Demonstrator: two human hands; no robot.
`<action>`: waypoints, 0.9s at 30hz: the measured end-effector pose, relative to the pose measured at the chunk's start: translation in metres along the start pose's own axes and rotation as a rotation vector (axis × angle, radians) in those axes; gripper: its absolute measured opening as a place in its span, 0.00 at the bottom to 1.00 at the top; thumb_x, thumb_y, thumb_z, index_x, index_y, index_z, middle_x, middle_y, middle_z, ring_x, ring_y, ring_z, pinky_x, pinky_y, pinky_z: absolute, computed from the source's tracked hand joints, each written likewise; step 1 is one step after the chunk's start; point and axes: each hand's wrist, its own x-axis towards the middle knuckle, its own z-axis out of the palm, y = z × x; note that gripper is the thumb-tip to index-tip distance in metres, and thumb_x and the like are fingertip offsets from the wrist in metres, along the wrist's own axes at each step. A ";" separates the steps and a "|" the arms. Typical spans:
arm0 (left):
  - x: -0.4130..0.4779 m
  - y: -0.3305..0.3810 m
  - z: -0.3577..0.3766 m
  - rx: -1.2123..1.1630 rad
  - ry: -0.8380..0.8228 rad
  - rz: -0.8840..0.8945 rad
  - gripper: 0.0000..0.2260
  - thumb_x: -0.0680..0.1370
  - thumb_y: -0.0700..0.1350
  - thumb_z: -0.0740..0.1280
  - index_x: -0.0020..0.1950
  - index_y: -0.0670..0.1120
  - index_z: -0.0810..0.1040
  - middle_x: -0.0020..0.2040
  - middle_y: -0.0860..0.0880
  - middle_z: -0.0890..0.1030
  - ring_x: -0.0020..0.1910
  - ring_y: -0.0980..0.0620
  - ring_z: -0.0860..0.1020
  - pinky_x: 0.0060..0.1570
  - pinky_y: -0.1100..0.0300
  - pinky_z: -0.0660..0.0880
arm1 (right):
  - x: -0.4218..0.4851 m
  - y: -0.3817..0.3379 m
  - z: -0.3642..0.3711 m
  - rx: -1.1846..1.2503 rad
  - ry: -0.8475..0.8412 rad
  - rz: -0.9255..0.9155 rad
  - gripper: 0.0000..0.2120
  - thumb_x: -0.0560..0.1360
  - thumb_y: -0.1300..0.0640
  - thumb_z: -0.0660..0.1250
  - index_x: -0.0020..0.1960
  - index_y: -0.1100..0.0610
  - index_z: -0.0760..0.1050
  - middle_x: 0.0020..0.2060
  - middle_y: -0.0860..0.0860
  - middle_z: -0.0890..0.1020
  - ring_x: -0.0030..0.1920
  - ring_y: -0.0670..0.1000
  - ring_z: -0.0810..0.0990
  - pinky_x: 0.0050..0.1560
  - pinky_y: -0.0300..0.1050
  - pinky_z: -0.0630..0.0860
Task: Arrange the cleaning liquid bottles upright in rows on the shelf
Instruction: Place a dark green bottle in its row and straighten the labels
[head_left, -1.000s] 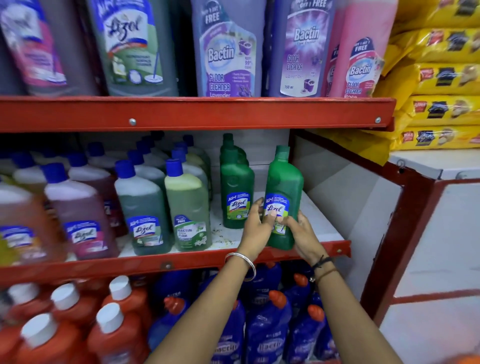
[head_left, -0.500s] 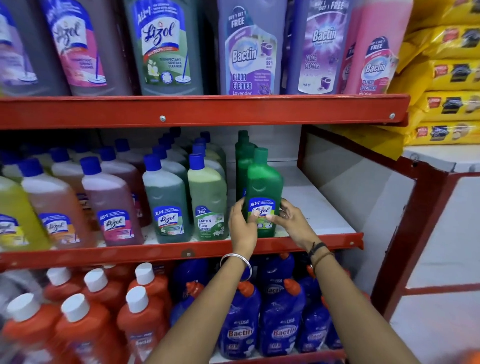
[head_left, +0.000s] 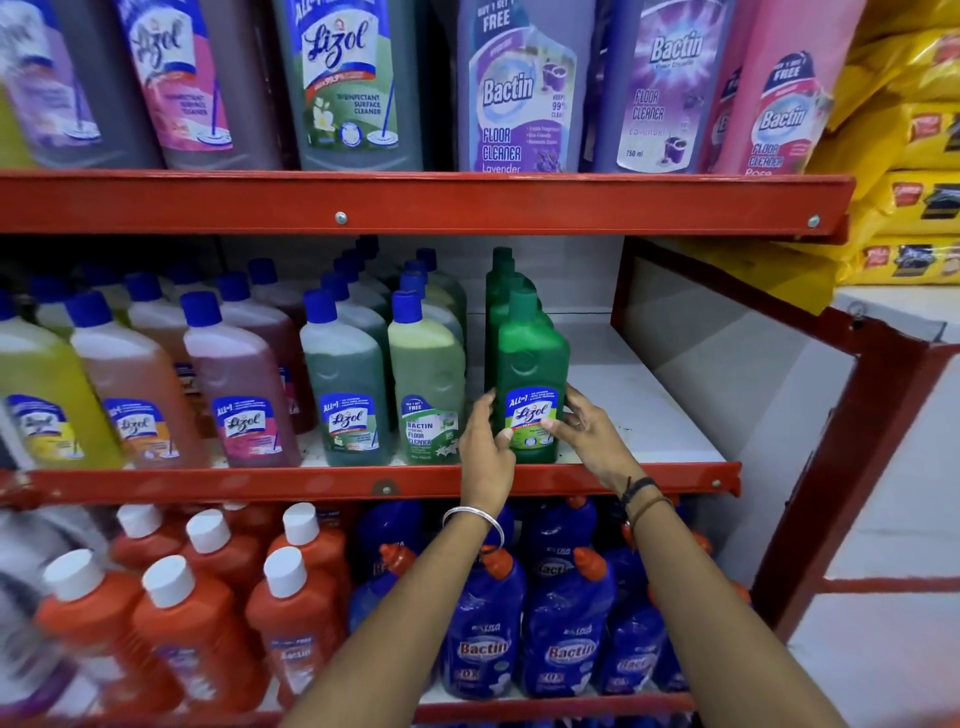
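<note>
A dark green Lizol bottle (head_left: 531, 364) stands upright at the front of the middle shelf (head_left: 649, 475), heading a row of matching green bottles (head_left: 503, 275) behind it. My left hand (head_left: 484, 447) grips its lower left side and my right hand (head_left: 584, 434) its lower right side, fingers over the label. Left of it stand upright rows of blue-capped bottles: a pale green Bactin bottle (head_left: 427, 379), a grey-green Lizol bottle (head_left: 345, 384), then a pink bottle (head_left: 239, 384).
Right of the green row, the white shelf floor (head_left: 644, 395) is bare up to the red side frame (head_left: 852, 467). Large bottles fill the top shelf (head_left: 415, 200). Orange bottles (head_left: 197, 613) and blue Bactin bottles (head_left: 561, 634) stand below. Yellow sacks (head_left: 914, 156) are stacked at right.
Both hands carried the green bottle leftward from the open shelf space and set it at the front of the green row. The view has also shifted left.
</note>
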 end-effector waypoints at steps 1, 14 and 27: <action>-0.001 0.001 -0.001 -0.002 0.002 0.006 0.26 0.73 0.28 0.61 0.69 0.45 0.65 0.64 0.42 0.75 0.64 0.49 0.74 0.64 0.54 0.73 | -0.001 0.000 0.000 -0.002 -0.004 -0.001 0.24 0.74 0.66 0.65 0.69 0.56 0.66 0.55 0.49 0.79 0.53 0.49 0.80 0.50 0.41 0.80; -0.011 0.002 -0.005 -0.017 0.015 0.047 0.25 0.72 0.29 0.61 0.66 0.48 0.67 0.62 0.43 0.77 0.60 0.48 0.76 0.59 0.49 0.77 | -0.010 -0.002 -0.006 -0.013 -0.025 0.022 0.24 0.74 0.65 0.66 0.69 0.56 0.66 0.54 0.49 0.79 0.53 0.46 0.79 0.49 0.39 0.80; -0.028 0.003 -0.028 0.060 0.075 0.169 0.16 0.75 0.35 0.60 0.62 0.44 0.71 0.59 0.44 0.76 0.58 0.49 0.75 0.60 0.48 0.74 | -0.032 -0.004 0.012 -0.173 0.325 -0.046 0.25 0.71 0.60 0.71 0.65 0.56 0.67 0.60 0.49 0.73 0.60 0.49 0.74 0.60 0.39 0.72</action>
